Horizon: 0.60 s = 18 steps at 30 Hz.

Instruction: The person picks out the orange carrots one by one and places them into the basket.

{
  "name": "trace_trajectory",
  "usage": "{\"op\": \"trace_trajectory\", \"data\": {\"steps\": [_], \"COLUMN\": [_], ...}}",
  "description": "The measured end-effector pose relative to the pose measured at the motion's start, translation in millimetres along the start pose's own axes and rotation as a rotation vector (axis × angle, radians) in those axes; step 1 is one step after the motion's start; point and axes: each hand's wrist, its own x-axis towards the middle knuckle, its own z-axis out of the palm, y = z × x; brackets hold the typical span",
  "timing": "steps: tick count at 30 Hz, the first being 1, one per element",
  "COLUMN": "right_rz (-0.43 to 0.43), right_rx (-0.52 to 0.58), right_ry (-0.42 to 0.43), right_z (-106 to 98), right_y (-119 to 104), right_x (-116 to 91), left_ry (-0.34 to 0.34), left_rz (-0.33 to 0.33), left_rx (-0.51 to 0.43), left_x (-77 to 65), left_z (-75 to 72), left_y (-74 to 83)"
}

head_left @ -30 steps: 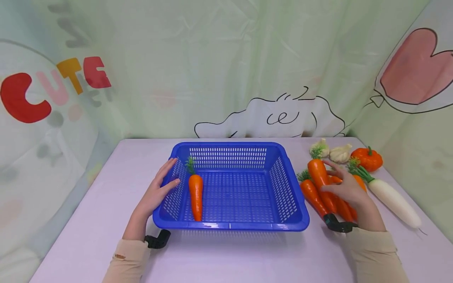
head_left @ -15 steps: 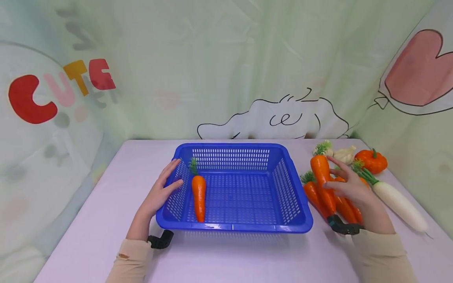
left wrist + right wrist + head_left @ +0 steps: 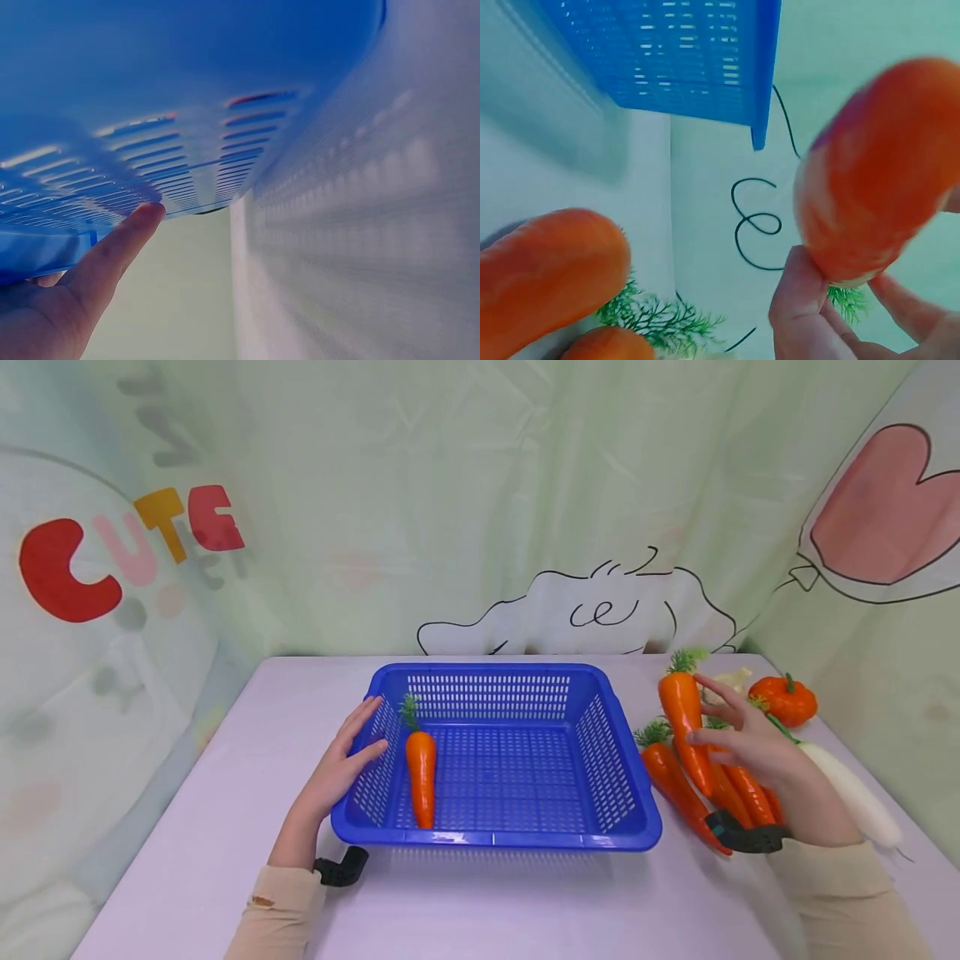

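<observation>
In the head view my left hand (image 3: pixel 342 764) rests at the left rim of a blue plastic basket (image 3: pixel 495 839), fingers fairly straight. A finger (image 3: pixel 124 244) touches its slotted side in the left wrist view. One orange carrot (image 3: pixel 422 777) with a green tuft lies in the basket's left part. On the right, my right hand (image 3: pixel 765 752) pinches another carrot (image 3: pixel 682 710) between thumb and fingers, tuft end upward, above a pile of carrots. The right wrist view shows this held carrot (image 3: pixel 885 165) close up. A carrot (image 3: pixel 671 777) lies at the pile's left.
Behind the right hand sit pale garlic (image 3: pixel 733 679), partly hidden, and a small orange pumpkin (image 3: pixel 786 700). A white radish (image 3: pixel 855 793) lies along the table's right side. A printed curtain (image 3: pixel 480 510) hangs behind the table (image 3: pixel 525 910).
My right hand has lifted the carrot up off the pile, and its forearm has shifted right. The left hand has stayed at the basket's rim. The head view has shifted slightly.
</observation>
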Motion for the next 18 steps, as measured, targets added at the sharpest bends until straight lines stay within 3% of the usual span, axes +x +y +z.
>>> {"op": "trace_trajectory", "data": {"steps": [6, 18], "right_rz": [-0.023, -0.018], "right_rx": [-0.021, 0.008], "right_ry": [-0.018, -0.043], "right_z": [1, 14], "right_y": [-15, -50], "right_x": [0, 6], "left_ry": [0.000, 0.002], "left_rz": [-0.011, -0.011], "left_rx": [0.016, 0.016], "left_x": [-7.7, -6.5], "left_z": [1.7, 1.7], "left_y": [18.8, 17.4]}}
